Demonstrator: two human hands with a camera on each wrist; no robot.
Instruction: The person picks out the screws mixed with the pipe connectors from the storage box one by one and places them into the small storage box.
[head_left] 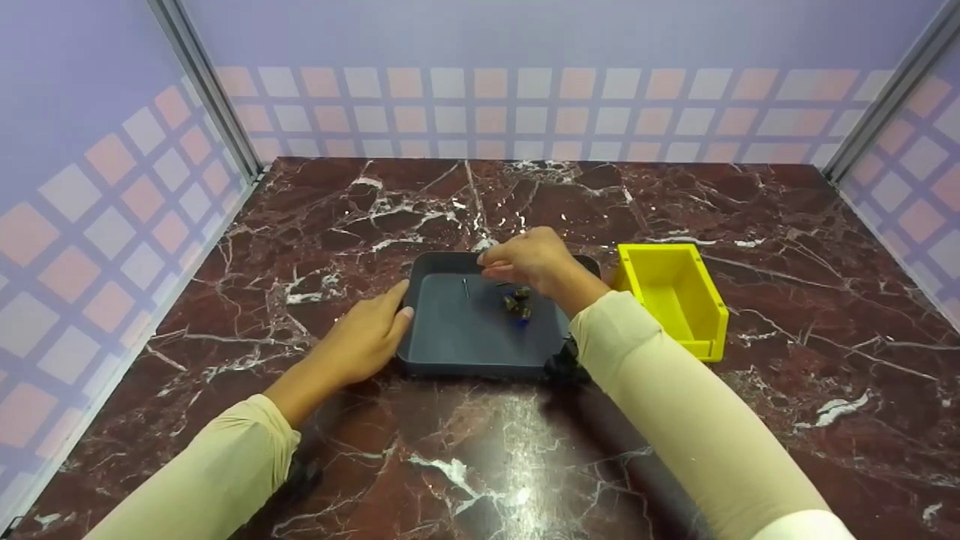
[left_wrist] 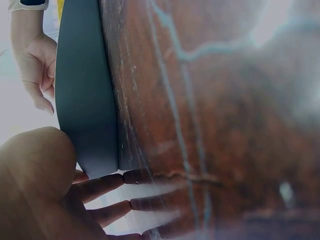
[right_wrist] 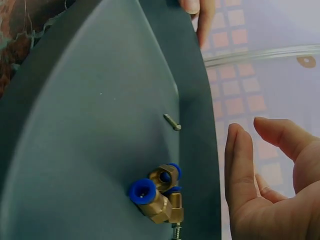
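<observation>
A dark grey tray (head_left: pixel 469 341) lies on the table. My left hand (head_left: pixel 371 330) holds its left side, thumb over the rim and fingers outside the wall; in the left wrist view the fingertips reach down to the tabletop. Above the tray's far part, my right hand (head_left: pixel 534 259) hovers with thumb and fingers apart. Nothing shows between them in the right wrist view. Beneath it sits a small cluster of brass pipe fittings (right_wrist: pixel 160 207) with blue collars. One screw (right_wrist: pixel 172 122) lies apart on the tray floor, and another screw (right_wrist: pixel 176 231) is beside the fittings.
Just right of the tray stands a yellow bin (head_left: pixel 675 300), partly behind my right forearm. Marbled tabletop (head_left: pixel 420 457) surrounds both. Tiled-pattern panels (head_left: pixel 525 105) close off the back and both sides.
</observation>
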